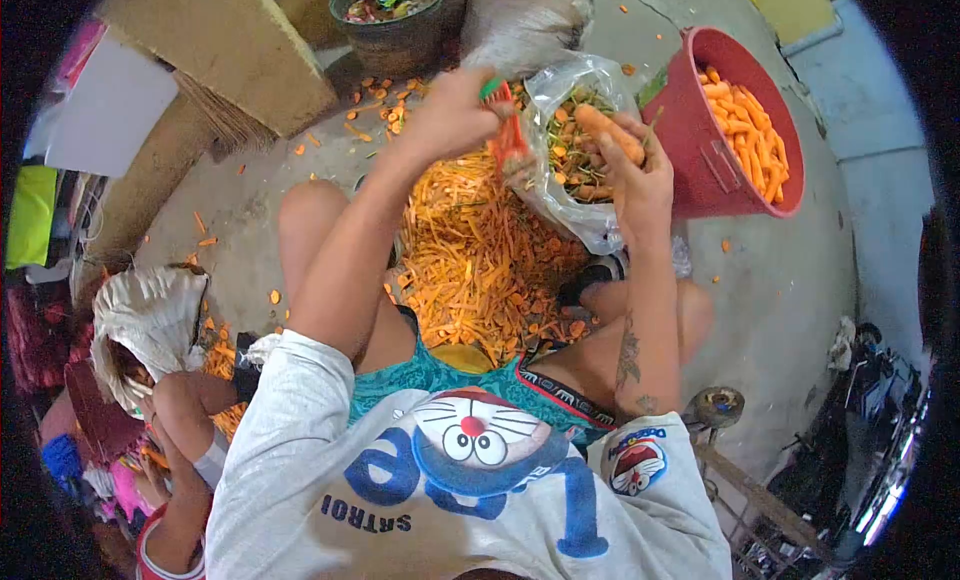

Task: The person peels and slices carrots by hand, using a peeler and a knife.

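My right hand (640,175) grips an unpeeled-looking carrot (608,133) above a clear plastic bag (590,220) that holds carrots and green stems. To the left of it, my left hand (462,117) is closed on a peeler (507,130) with a red and green body; the blade is too blurred to make out. Orange peelings (470,250) lie heaped on the floor between my legs, below both hands. Hand sides are judged by the arms: the tattooed arm reaches to the carrot.
A red tub (690,130) of peeled carrots (745,130) stands at the right. Behind are a dark bucket (385,40) and a pale sack (520,25). Another person's arm (183,480) and a white sack (150,315) are at the lower left. Cardboard (215,50) leans at the upper left.
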The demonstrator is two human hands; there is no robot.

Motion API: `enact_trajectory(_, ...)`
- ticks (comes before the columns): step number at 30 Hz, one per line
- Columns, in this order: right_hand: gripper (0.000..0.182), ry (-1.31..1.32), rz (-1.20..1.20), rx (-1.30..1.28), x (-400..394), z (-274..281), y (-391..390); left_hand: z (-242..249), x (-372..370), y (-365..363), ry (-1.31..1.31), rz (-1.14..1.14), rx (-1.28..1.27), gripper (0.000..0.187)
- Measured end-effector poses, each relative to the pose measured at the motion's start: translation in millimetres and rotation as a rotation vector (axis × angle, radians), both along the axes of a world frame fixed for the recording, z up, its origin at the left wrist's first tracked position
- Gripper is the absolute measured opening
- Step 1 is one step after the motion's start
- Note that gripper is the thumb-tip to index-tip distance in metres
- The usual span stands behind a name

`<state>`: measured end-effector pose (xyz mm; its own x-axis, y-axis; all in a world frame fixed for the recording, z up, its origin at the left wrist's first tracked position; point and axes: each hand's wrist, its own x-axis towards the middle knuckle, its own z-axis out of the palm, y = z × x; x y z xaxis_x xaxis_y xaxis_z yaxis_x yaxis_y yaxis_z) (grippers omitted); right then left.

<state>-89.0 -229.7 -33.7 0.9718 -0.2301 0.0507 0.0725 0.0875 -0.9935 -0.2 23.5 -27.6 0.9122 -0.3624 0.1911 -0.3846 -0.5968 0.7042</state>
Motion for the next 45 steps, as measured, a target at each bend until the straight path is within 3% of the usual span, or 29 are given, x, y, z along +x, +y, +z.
enact_trajectory(1, 0.049, 0.065, 0.032, 0.060, 1, 0, -5, 2, 3, 1, 0.006, -0.006, 0.001, 0.031)
enact_trajectory(2, 0.045, 0.082, -0.019, -0.116, 2, -3, -10, 4, 7, 4, 0.037, -0.007, -0.185, 0.027)
enact_trajectory(4, 0.044, 0.083, -0.012, -0.117, -4, -2, -7, 10, 11, 3, 0.091, -0.052, -0.521, 0.016)
enact_trajectory(5, 0.042, 0.081, -0.010, -0.119, -6, 0, -5, 12, 10, 2, 0.091, -0.053, -0.521, 0.016)
enact_trajectory(8, 0.043, -0.007, -0.112, -0.273, -10, 9, 2, 19, 3, -4, 0.086, 0.030, -0.511, 0.021)
enact_trajectory(10, 0.044, 0.074, -0.075, -0.173, -5, -5, -12, 15, 0, -9, -0.077, 0.133, -0.084, 0.023)
enact_trajectory(12, 0.044, 0.149, -0.038, -0.074, -8, -3, -14, 10, -7, -13, -0.106, 0.100, -0.014, 0.024)
enact_trajectory(14, 0.044, -0.106, -0.147, -0.422, -17, 22, 3, 19, -19, -16, -0.097, 0.068, 0.027, 0.024)
enact_trajectory(15, 0.044, -0.104, -0.143, -0.420, -13, 13, 0, 18, -20, -18, -0.094, 0.072, 0.029, 0.024)
enact_trajectory(17, 0.037, -0.028, -0.102, 0.240, -2, -8, -13, 14, -22, -22, -0.115, 0.011, 0.053, 0.026)
enact_trajectory(18, 0.039, 0.059, 0.010, 0.374, -5, -8, -16, 11, -23, -25, -0.117, 0.008, 0.053, 0.026)
enact_trajectory(21, 0.037, 0.094, 0.029, 0.434, -6, -11, -2, 6, -28, -32, -0.135, -0.024, 0.163, 0.026)
enact_trajectory(27, 0.041, 0.093, 0.202, 0.262, -23, -2, 18, -3, -21, -40, 0.088, -0.135, 0.171, 0.026)
enact_trajectory(28, 0.042, 0.070, 0.199, 0.286, -26, -1, 20, 5, -15, -35, 0.171, -0.198, 0.409, 0.029)
enact_trajectory(29, 0.043, 0.044, 0.200, 0.304, -24, 1, 20, 3, -12, -31, 0.163, -0.193, 0.406, 0.029)
enact_trajectory(33, 0.045, -0.114, 0.076, 0.067, -18, -2, 9, -2, -10, -18, 0.032, -0.070, 0.210, 0.029)
enact_trajectory(35, 0.045, -0.048, 0.137, 0.022, -19, 9, -2, 8, -8, -12, -0.066, -0.070, 0.104, 0.028)
enact_trajectory(36, 0.045, 0.109, 0.169, 0.038, -18, 17, -7, 11, -3, -6, -0.071, 0.005, 0.018, 0.028)
enact_trajectory(38, 0.042, 0.108, 0.116, -0.024, -21, 17, -5, 18, 1, 1, -0.076, 0.089, -0.068, 0.028)
enact_trajectory(40, 0.040, 0.100, 0.062, -0.082, -19, 12, -4, 22, 5, 5, 0.076, 0.048, -0.427, 0.029)
enact_trajectory(43, 0.040, 0.004, -0.003, -0.004, -16, 7, -2, 17, 9, 6, 0.021, 0.025, -0.392, 0.026)
enact_trajectory(44, 0.038, -0.090, -0.087, -0.116, -16, 9, 2, 14, 8, 6, 0.023, 0.027, -0.393, 0.026)
enact_trajectory(45, 0.037, -0.185, -0.171, -0.227, -16, 12, 6, 14, 2, 4, -0.050, 0.081, -0.172, 0.024)
